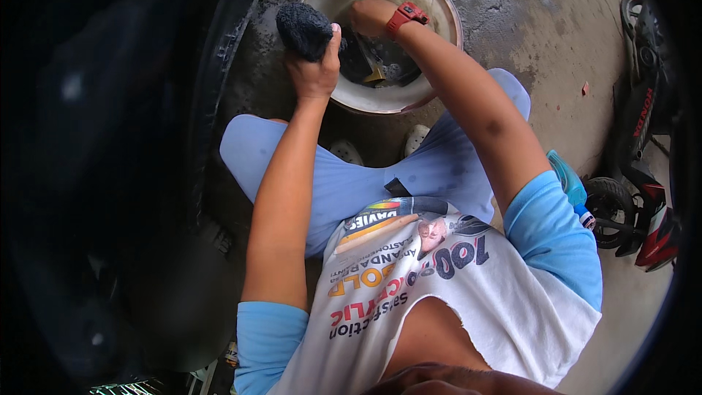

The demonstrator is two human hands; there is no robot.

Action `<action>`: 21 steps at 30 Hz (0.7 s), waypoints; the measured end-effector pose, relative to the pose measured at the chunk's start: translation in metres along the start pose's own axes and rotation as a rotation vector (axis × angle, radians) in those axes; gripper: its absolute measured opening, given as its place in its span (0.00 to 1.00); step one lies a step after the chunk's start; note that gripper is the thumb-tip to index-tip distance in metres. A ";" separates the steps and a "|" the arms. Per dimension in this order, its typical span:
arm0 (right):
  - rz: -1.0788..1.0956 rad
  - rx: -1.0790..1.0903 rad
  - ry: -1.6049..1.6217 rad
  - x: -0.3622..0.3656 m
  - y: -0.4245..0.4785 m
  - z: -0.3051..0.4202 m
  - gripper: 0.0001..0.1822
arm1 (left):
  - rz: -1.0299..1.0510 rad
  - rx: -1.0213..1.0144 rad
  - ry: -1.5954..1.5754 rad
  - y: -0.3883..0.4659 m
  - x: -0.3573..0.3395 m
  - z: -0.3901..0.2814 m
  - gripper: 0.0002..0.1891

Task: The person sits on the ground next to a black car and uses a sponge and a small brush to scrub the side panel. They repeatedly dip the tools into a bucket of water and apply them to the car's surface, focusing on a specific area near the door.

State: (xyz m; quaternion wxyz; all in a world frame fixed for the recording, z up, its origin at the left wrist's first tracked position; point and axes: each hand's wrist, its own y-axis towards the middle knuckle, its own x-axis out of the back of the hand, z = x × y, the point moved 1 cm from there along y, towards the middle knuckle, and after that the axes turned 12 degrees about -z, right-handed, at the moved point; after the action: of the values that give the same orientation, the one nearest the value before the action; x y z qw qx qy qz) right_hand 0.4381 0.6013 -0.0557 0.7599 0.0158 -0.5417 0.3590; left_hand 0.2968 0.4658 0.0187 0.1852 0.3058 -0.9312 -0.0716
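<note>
My left hand point(316, 68) grips a wet dark cloth point(305, 30), bunched up at the left rim of a round pale basin point(378, 100). Inside the basin is my right hand point(374, 16), with a red wristwatch point(407, 15) on its wrist. Its fingers are curled and mostly hidden, so whether it holds anything cannot be told. Below it in the basin lie dark water with some suds and a yellowish object point(375, 75) that I cannot identify.
A glossy black vehicle panel point(109, 120) fills the left side. On the right, a red and black motorcycle point(647, 186) stands on the concrete floor point(559, 55). A turquoise bottle point(568, 178) is beside my right arm. My clogs point(415, 138) are below the basin.
</note>
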 end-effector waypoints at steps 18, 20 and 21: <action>0.164 -0.263 -0.178 -0.124 0.003 -0.096 0.29 | 0.001 -0.037 -0.012 0.000 -0.004 0.011 0.15; 0.202 -0.311 -0.181 -0.125 0.004 -0.102 0.31 | 0.022 -0.037 0.000 0.000 -0.005 0.011 0.16; 0.223 -0.310 -0.149 -0.124 0.004 -0.100 0.32 | 0.018 -0.050 0.002 0.001 -0.005 0.010 0.16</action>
State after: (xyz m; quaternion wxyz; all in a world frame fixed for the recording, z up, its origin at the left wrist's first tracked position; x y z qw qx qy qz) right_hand 0.4979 0.5800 -0.2014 0.6665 -0.1352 -0.6436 0.3511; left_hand 0.2958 0.4695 0.0078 0.1945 0.2929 -0.9315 -0.0930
